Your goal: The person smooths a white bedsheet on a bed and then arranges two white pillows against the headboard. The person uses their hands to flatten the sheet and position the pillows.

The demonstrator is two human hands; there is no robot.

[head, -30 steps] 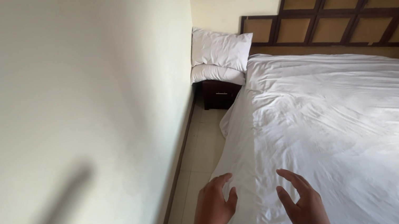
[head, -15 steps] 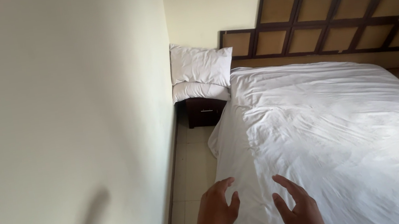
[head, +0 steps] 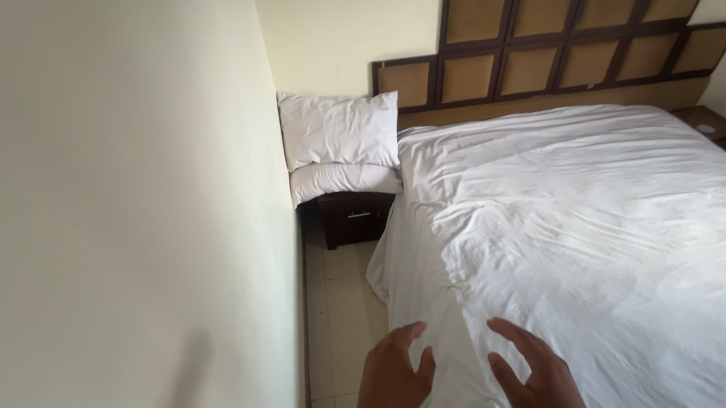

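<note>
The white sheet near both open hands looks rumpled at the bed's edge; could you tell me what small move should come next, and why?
Probably lower both hands and grip the white sheet at the near edge. The left hand and right hand hover open, fingers spread, just above it, holding nothing, and the cloth below them lies wrinkled and drapes unevenly toward the floor.

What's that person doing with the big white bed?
A person stands at the side of a bed and reaches both hands over its white sheet. The left hand and right hand are empty, fingers spread. Two white pillows sit stacked on a dark nightstand in the corner.
</note>
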